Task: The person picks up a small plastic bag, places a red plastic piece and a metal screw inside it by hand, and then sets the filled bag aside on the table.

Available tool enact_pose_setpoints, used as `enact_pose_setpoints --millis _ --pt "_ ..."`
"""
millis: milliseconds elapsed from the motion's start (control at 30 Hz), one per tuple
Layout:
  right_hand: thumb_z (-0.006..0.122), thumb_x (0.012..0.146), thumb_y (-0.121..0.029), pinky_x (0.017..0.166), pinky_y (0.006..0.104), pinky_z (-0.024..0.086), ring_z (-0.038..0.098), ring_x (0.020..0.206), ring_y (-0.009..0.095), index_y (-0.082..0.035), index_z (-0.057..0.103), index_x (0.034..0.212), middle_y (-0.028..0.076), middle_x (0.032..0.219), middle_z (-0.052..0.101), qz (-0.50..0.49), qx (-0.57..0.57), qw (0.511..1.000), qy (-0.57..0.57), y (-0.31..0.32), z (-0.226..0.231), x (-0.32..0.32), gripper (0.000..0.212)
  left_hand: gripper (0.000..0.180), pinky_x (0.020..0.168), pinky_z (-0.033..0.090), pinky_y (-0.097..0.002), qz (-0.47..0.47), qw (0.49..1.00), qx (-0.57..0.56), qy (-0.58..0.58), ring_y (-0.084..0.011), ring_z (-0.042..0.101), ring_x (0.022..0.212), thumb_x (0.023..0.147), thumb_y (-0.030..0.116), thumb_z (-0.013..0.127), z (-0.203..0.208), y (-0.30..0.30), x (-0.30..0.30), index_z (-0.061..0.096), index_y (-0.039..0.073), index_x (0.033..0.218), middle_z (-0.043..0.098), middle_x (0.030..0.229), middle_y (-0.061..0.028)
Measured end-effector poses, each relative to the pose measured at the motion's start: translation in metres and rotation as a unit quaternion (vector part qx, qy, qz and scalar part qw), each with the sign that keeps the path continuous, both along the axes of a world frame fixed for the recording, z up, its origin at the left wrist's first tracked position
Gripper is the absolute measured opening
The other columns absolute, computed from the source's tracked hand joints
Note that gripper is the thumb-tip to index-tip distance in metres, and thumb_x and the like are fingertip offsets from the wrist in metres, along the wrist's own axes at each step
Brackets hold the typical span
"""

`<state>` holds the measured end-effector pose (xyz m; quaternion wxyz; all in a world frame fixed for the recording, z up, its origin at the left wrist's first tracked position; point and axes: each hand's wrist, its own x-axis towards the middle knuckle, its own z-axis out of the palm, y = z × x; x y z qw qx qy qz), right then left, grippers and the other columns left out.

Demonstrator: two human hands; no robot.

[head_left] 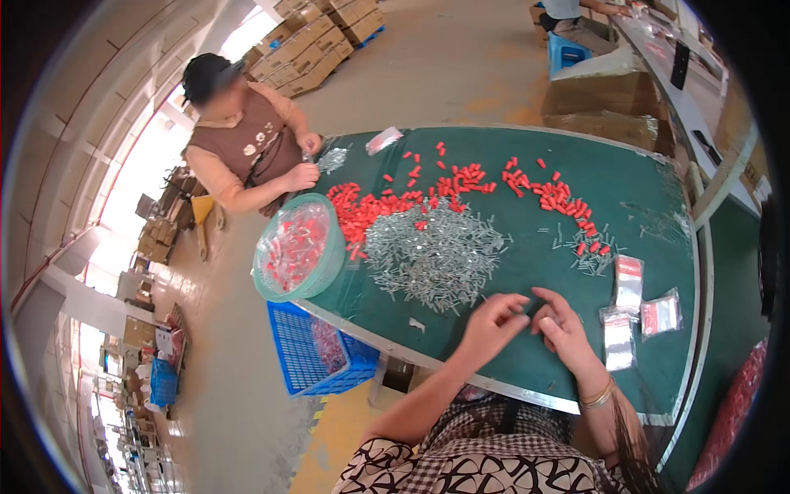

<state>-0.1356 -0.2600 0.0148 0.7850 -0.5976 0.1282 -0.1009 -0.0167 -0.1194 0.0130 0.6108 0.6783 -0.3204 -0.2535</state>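
Observation:
Near the front edge of the green table, my left hand [491, 331] has its fingers bent together toward the right; anything between the fingertips is too small to make out. Close beside it, my right hand [568, 336] faces it with fingers curved and apart, and no object shows in them. Just beyond my left hand spreads a large heap of small metal pins [432, 251]. Small red plastic caps [362, 212] lie along its far side, and more red caps [564, 200] trail to the right. Clear plastic packets [619, 339] lie right of my right hand.
A green basket [333, 262] with bagged red pieces sits at the table's left edge, above a blue crate [288, 350]. Across the table a person [247, 144] handles small metal pieces. Cardboard boxes [605, 99] stand beyond the far right edge.

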Motion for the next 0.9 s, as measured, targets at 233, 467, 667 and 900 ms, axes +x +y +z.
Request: enact_pose_setpoints --millis 233,467,667,900 --pt "0.062 0.09 -0.036 0.07 0.0252 0.043 0.051 0.078 0.011 0.0 0.04 0.137 0.004 0.085 0.055 -0.002 -0.098 0.995 0.009 -0.001 0.0 -0.002 0.063 0.019 0.061 0.045 -0.0273 -0.05 0.984 -0.027 -0.167 -0.016 0.055 0.071 0.078 0.0 0.068 -0.007 -0.025 -0.014 0.063 0.002 0.096 0.056 0.089 -0.0061" --pt "0.06 0.092 -0.035 0.069 0.0254 0.043 0.052 0.075 0.011 -0.001 0.043 0.135 0.003 0.082 0.055 -0.01 -0.098 0.995 0.007 -0.002 -0.004 -0.005 0.058 0.012 0.067 0.046 -0.0281 -0.065 0.986 -0.022 -0.155 -0.0184 0.057 0.076 0.081 0.002 0.064 -0.005 -0.027 -0.022 0.063 0.001 0.092 0.058 0.089 -0.0068" --pt "0.055 0.095 -0.03 0.053 0.0205 0.036 0.044 0.06 0.006 -0.003 0.049 0.13 0.0 0.077 0.054 -0.049 -0.041 0.998 0.017 0.002 -0.009 -0.008 0.045 0.006 0.065 0.045 -0.0243 -0.016 0.999 0.025 0.024 -0.0092 0.057 0.073 0.087 0.006 0.063 -0.014 -0.026 -0.023 0.061 0.001 0.089 0.06 0.081 -0.0024" --pt "0.055 0.096 -0.019 0.047 0.0177 0.035 0.045 0.054 0.003 -0.004 0.062 0.114 -0.002 0.073 0.057 -0.119 0.061 0.99 0.055 -0.005 0.004 0.004 0.025 0.01 0.065 0.046 -0.0211 0.093 0.984 -0.033 0.148 -0.007 0.056 0.071 0.092 0.01 0.061 0.003 -0.019 -0.002 0.062 0.0 0.094 0.063 0.082 -0.0014"
